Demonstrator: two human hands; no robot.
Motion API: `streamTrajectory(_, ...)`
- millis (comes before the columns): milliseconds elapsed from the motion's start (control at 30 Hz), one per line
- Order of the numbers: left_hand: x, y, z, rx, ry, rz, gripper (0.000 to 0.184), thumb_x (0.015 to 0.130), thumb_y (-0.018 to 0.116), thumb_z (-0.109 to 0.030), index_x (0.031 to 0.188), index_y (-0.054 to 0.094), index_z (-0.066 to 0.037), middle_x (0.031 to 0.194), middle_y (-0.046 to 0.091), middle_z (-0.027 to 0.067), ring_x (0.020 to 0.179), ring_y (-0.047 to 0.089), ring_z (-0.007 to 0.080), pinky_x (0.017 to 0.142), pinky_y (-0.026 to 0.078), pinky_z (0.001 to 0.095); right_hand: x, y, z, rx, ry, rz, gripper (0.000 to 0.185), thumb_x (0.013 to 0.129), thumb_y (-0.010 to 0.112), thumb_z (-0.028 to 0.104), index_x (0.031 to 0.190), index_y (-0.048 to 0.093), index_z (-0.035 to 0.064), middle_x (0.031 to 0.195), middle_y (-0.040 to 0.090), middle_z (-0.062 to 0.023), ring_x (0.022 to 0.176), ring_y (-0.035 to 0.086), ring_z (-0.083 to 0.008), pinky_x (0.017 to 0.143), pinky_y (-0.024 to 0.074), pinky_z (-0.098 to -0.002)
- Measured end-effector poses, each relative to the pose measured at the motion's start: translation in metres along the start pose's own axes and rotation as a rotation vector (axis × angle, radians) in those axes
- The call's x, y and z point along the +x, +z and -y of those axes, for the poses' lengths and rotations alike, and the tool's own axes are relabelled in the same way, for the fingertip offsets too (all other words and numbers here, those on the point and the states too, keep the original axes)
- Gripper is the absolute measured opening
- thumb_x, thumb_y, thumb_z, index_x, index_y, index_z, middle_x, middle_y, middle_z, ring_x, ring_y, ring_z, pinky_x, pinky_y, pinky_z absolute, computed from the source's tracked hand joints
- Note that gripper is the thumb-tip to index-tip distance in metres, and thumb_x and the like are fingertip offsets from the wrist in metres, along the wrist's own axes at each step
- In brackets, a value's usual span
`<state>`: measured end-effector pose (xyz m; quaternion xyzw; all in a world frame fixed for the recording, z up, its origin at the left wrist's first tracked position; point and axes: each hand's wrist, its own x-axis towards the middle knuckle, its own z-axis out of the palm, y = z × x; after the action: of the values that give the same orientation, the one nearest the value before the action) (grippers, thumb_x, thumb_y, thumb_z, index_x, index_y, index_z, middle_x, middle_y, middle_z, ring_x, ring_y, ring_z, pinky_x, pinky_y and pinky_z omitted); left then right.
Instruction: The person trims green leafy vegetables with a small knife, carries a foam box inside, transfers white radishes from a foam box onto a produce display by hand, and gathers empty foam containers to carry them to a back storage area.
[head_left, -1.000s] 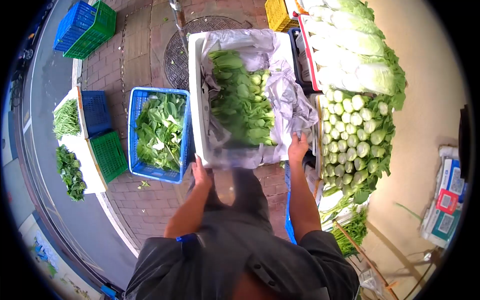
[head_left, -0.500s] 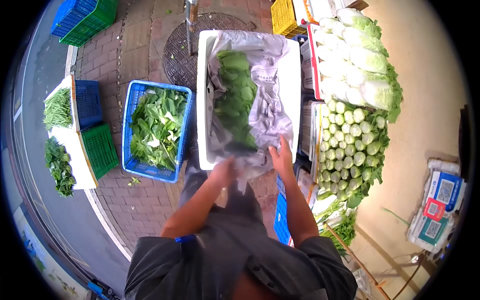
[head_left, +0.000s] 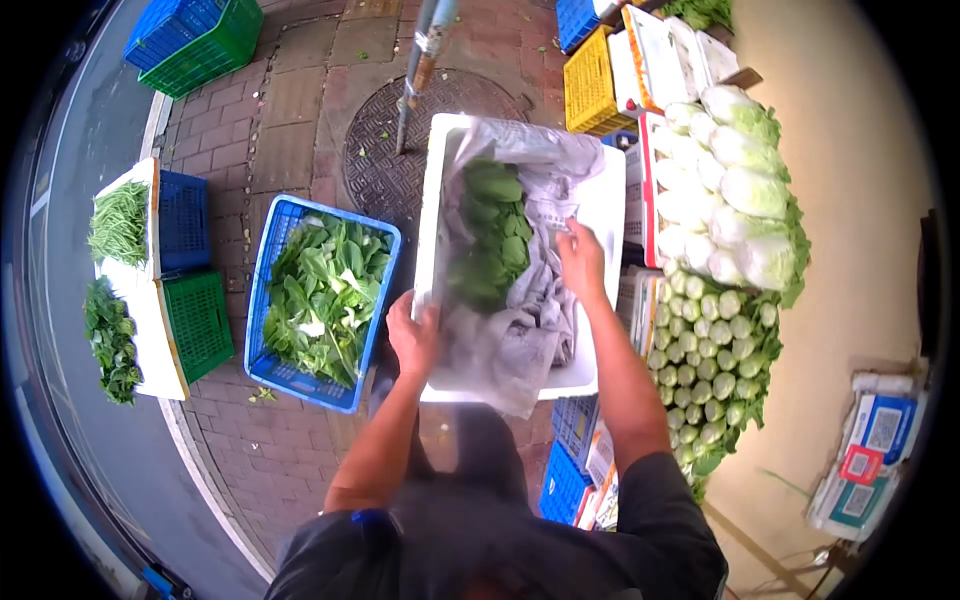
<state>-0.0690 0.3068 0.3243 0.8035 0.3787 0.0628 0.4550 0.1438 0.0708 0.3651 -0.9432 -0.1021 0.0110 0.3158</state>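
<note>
One left hand (head_left: 413, 335) at box (head_left: 432, 225); one right hand (head_left: 583, 265) at liner (head_left: 515, 345); fingers half-curled, hold unclear; best drawn gently.

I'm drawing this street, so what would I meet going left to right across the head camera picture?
Green beans → lower green crate → leafy greens in a blue crate → white foam box → Chinese cabbages → QR-code signs.

Shirt (head_left: 530, 555): dark grey to near-black, short-sleeved. Right sleeve (head_left: 664, 505) ends near the elbow; left sleeve (head_left: 335, 555) of same dark cloth. Small bright-blue patch (head_left: 374, 518) at left sleeve, blurred, nature unclear. Trousers (head_left: 490, 440): grey, seemingly plain. Forearms (head_left: 632, 385) bare. Left hand (head_left: 413, 335), right hand (head_left: 583, 264): likewise bare.
</note>
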Motion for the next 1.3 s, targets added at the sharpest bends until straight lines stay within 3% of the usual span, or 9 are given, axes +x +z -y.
streamTrajectory(33,0.009,0.0,0.013,0.038,0.035,0.038,0.065,0.085,0.074,-0.03,0.135,0.049,0.002,0.128,0.058,0.0235,0.117,0.053,0.041,0.103,0.042,0.0474,0.036,0.016,0.001,-0.081,-0.086,-0.004,0.037,0.092,0.066,0.019,0.121,0.061,-0.0031,0.115,0.065,-0.0241,0.103,0.064,-0.0409,0.09,0.0506,-0.0447)
streamTrajectory(133,0.035,0.029,0.061,0.126,0.032,0.176,0.076,0.081,0.077,-0.032,0.141,0.044,-0.001,0.131,0.057,0.0243,0.12,0.053,0.0443,0.101,0.044,0.0497,0.138,0.065,0.003,-0.267,-0.255,-0.087,0.038,0.093,0.065,0.022,0.123,0.061,-0.0002,0.12,0.063,-0.0221,0.11,0.06,-0.0414,0.094,0.0473,-0.048)
streamTrajectory(167,0.049,0.023,0.054,0.128,-0.181,0.279,0.072,0.083,0.074,-0.029,0.144,0.043,-0.005,0.131,0.058,0.024,0.12,0.056,0.0432,0.1,0.046,0.0491,0.168,0.082,-0.001,-0.362,-0.276,-0.068,0.041,0.095,0.061,0.03,0.126,0.061,0.003,0.124,0.062,-0.0203,0.113,0.06,-0.0395,0.097,0.0451,-0.0518)
streamTrajectory(367,0.092,0.023,0.086,0.068,-0.249,0.275,0.055,0.089,0.064,-0.019,0.141,0.048,-0.009,0.129,0.062,0.0212,0.114,0.061,0.04,0.096,0.048,0.0463,0.265,0.156,-0.043,-0.688,-0.1,0.1,0.063,0.097,0.037,0.06,0.124,0.065,0.0113,0.127,0.065,-0.013,0.113,0.062,-0.0377,0.099,0.0425,-0.0573)
streamTrajectory(467,0.097,0.019,0.1,0.033,-0.221,0.243,0.054,0.089,0.063,-0.018,0.14,0.048,-0.009,0.126,0.063,0.022,0.113,0.061,0.0405,0.095,0.048,0.0477,0.266,0.156,0.001,-0.578,0.061,0.296,0.049,0.097,0.049,0.05,0.113,0.07,0.0089,0.113,0.069,-0.017,0.105,0.064,-0.0382,0.091,0.047,-0.0526)
streamTrajectory(667,0.121,0.008,0.086,0.054,-0.233,0.288,0.055,0.087,0.065,-0.019,0.138,0.049,-0.008,0.122,0.064,0.0214,0.109,0.062,0.0409,0.093,0.049,0.0489,0.239,0.152,-0.003,-0.36,-0.225,-0.116,0.02,0.092,0.066,0.021,0.095,0.071,0.001,0.095,0.07,-0.0217,0.092,0.065,-0.0396,0.08,0.0505,-0.0445)
streamTrajectory(933,0.115,0.021,0.083,0.089,-0.157,0.221,0.067,0.081,0.069,-0.014,0.143,0.044,-0.006,0.128,0.061,0.023,0.112,0.061,0.0423,0.093,0.05,0.0472,0.13,0.167,-0.002,-0.176,-0.225,-0.211,0.013,0.093,0.065,0.011,0.099,0.068,-0.0004,0.101,0.069,-0.0179,0.093,0.064,-0.0363,0.086,0.05,-0.0442)
streamTrajectory(1200,0.11,0.027,0.073,0.101,-0.122,0.219,0.063,0.084,0.067,-0.014,0.142,0.044,-0.005,0.127,0.061,0.0236,0.112,0.06,0.043,0.094,0.049,0.048,0.034,0.178,-0.041,-0.374,-0.207,0.318,0.018,0.084,0.069,0.012,0.1,0.07,0.0044,0.107,0.069,-0.0138,0.102,0.062,-0.0357,0.087,0.0506,-0.0435)
streamTrajectory(1300,0.105,0.019,0.07,0.084,-0.145,0.222,0.061,0.084,0.066,-0.013,0.141,0.044,-0.005,0.126,0.061,0.0237,0.113,0.059,0.0442,0.094,0.048,0.0496,-0.01,0.172,-0.034,-0.489,-0.238,0.314,0.026,0.084,0.071,0.014,0.107,0.069,0.0037,0.115,0.066,-0.0171,0.109,0.059,-0.0376,0.092,0.0492,-0.046)
